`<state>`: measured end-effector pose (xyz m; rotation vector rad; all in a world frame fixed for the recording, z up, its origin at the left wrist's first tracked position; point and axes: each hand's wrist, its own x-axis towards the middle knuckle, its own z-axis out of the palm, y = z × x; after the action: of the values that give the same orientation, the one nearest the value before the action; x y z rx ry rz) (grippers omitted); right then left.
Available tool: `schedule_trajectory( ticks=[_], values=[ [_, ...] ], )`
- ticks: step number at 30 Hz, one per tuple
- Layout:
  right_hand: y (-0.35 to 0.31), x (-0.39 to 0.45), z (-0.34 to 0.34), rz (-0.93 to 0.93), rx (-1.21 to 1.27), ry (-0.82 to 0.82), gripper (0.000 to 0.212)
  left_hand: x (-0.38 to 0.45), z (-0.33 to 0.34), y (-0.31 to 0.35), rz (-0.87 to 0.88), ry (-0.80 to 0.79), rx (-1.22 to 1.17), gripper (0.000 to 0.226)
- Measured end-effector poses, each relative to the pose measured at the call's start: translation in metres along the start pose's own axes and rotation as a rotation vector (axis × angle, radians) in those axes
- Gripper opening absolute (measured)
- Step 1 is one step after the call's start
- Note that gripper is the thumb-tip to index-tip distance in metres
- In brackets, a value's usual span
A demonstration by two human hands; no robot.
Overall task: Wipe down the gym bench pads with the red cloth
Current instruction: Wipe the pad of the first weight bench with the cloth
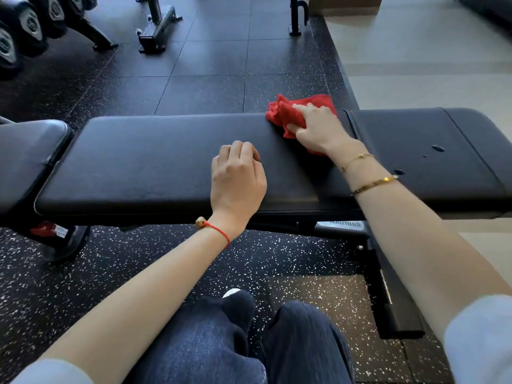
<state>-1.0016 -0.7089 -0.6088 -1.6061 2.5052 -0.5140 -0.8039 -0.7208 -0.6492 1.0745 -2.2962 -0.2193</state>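
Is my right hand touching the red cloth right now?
Touching. The head view shows the right hand pressed onto the bunched red cloth, fingers gripping it.

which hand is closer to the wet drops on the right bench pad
Right. The right hand grips the red cloth just left of the drops; the left hand rests farther left, mid-pad.
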Motion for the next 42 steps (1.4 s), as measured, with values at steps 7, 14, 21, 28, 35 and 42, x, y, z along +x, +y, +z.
schedule_trajectory(
  ticks=[7, 14, 21, 28, 35, 42],
  values=[
    [-0.028, -0.045, 0.015, -0.270, 0.103, -0.087, 0.052, -0.002, -0.005, -0.003, -0.010, 0.012, -0.091, 0.023],
    [0.037, -0.041, -0.018, 0.007, 0.013, 0.040, 0.048, -0.003, -0.004, -0.002, -0.009, 0.040, -0.115, 0.018],
    [-0.007, -0.068, 0.003, -0.090, 0.073, 0.011, 0.051, -0.004, -0.003, -0.001, -0.016, 0.050, -0.115, 0.018],
    [-0.002, -0.154, -0.005, -0.305, 0.114, -0.052, 0.046, -0.006, -0.005, -0.002, -0.017, 0.074, -0.151, 0.018],
    [0.022, -0.118, -0.016, 0.029, 0.035, 0.072, 0.047, -0.006, -0.005, 0.001, -0.019, 0.049, -0.109, 0.018],
    [-0.011, -0.145, 0.002, -0.165, 0.082, 0.034, 0.047, -0.006, -0.005, 0.002, -0.037, 0.020, -0.081, 0.018]
  ],
)
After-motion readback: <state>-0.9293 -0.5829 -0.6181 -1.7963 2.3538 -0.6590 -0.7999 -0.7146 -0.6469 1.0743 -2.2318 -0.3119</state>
